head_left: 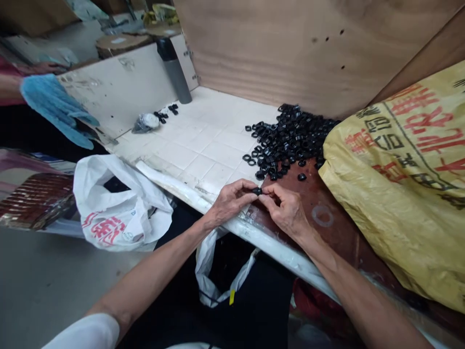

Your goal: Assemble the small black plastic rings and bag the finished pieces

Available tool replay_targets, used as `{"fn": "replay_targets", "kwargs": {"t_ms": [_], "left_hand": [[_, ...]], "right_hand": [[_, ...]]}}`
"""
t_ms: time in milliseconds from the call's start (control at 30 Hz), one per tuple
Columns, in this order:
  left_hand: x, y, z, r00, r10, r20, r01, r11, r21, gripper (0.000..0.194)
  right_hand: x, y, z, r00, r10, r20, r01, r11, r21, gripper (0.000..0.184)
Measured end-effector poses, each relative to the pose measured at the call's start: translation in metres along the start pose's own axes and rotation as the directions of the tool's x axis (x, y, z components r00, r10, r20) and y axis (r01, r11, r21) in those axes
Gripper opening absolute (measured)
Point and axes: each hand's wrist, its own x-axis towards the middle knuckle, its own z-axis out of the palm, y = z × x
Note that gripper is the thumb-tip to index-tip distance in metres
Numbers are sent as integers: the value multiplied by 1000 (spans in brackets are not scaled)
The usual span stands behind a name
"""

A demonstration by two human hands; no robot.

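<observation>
My left hand (232,199) and my right hand (285,207) meet at the table's front edge, fingers pinched together on one small black ring (257,191) held between them. Just beyond my hands lies a heap of several black rings (290,138), spread over the white tiled tabletop (203,140) and a dark red board (327,213). A single loose ring (302,177) lies apart from the heap, close to my right hand.
A big yellow printed sack (403,179) fills the right side. A white plastic bag (119,208) hangs open at the left, another white bag (212,271) below the table edge. Far back are a grey post (177,72), a small clear bag (145,122), a blue cloth (58,109), plywood walls (290,43).
</observation>
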Motion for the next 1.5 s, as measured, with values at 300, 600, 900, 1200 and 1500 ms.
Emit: {"fn": "replay_targets", "kwargs": {"t_ms": [300, 600, 900, 1200, 1500], "left_hand": [[1, -4, -1, 995, 90, 53, -91, 996, 5, 23], [-41, 5, -14, 939, 248, 239, -339, 786, 518, 25], [-88, 45, -24, 794, 93, 600, -515, 627, 584, 22], [1, -8, -33, 945, 318, 83, -231, 462, 857, 64], [120, -47, -34, 938, 311, -154, -72, 609, 790, 76]], "right_hand": [[1, 0, -2, 986, 96, 140, -113, 986, 121, 11], [-11, -8, 0, 940, 1, 341, -23, 998, 62, 10], [7, 18, -21, 956, 99, -278, -146, 978, -153, 15], [20, 63, -18, 809, 213, -548, -503, 733, -457, 63], [31, 80, -42, 669, 251, -699, -670, 611, -422, 83]]}}
